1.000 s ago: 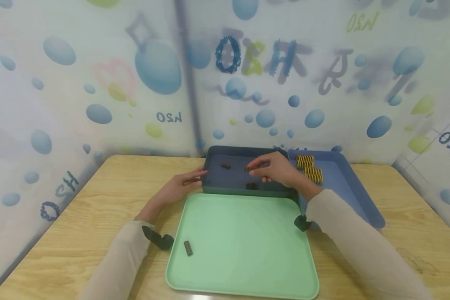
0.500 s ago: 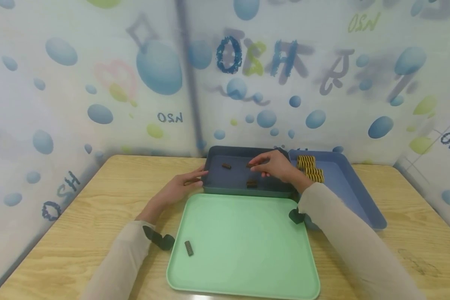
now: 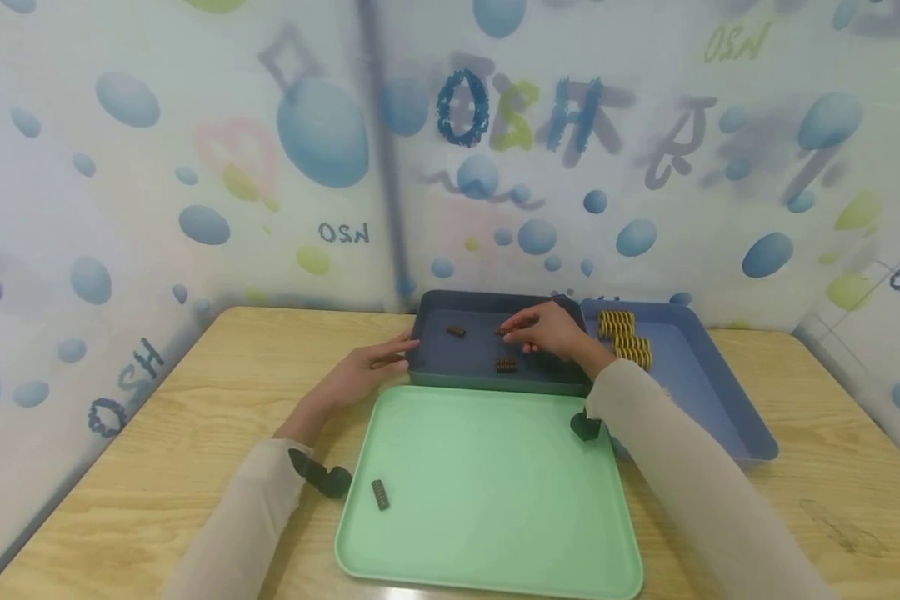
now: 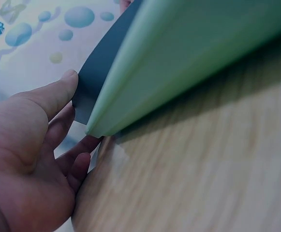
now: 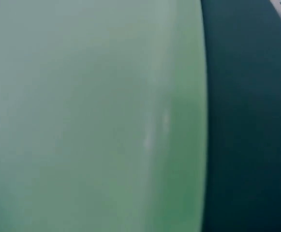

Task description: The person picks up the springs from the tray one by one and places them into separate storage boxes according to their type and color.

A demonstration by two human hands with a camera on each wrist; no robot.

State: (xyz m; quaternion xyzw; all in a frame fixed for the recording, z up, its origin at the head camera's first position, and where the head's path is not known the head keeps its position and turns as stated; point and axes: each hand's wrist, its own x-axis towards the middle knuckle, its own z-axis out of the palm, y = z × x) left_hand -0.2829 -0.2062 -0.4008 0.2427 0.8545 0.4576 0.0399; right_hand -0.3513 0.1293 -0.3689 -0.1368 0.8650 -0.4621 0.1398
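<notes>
My right hand [image 3: 553, 332] is over the dark blue tray [image 3: 450, 362] and pinches a small dark coil spring [image 3: 502, 331] between thumb and fingertips. Two more small springs lie in that tray: one to the left, the spring [image 3: 456, 331], and one nearer me, the spring [image 3: 506, 365]. With fairly straight fingers, my left hand [image 3: 356, 375] rests at the tray's left edge. In the left wrist view the left thumb and fingers [image 4: 62, 99] meet the tray wall. The right wrist view does not show the right hand.
In front of the dark tray lies a green tray [image 3: 495, 492] with one dark spring [image 3: 380, 494] near its left side. A lighter blue tray [image 3: 708, 392] at the right holds yellow springs [image 3: 626, 337]. A patterned wall stands behind the wooden table [image 3: 270, 350].
The right hand stays at the same spring, and its forearm has swung slightly left. The left hand keeps its place at the tray edge. The head view has shifted a little.
</notes>
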